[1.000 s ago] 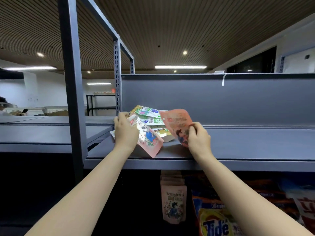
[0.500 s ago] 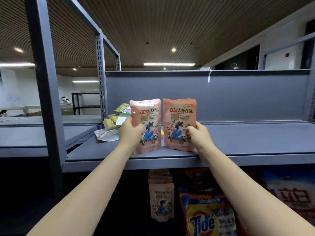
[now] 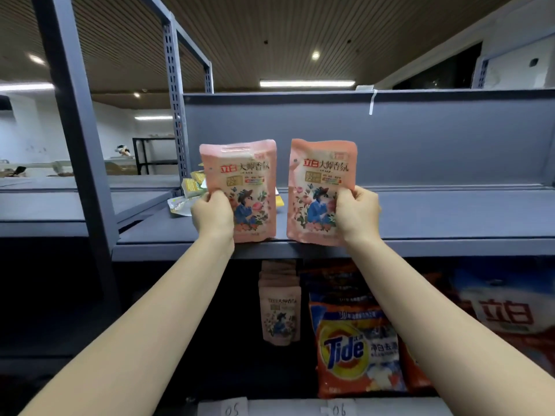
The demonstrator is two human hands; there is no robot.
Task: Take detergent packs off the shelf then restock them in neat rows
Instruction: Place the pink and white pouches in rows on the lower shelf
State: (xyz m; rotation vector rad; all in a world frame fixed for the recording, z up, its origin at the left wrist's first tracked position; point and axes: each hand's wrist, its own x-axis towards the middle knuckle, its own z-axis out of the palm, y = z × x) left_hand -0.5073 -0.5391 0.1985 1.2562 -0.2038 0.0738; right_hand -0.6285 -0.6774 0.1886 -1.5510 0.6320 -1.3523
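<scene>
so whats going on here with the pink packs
A person is restocking a grey shelf. The left hand grips one pink detergent pack and the right hand grips a second pink pack, both held upright, side by side, at the shelf's front edge with a small gap between them. A loose pile of green and yellow packs lies behind at the left. On the shelf below stand more pink packs and a Tide bag.

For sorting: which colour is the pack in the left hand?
Pink pack with a floral picture; head view.
</scene>
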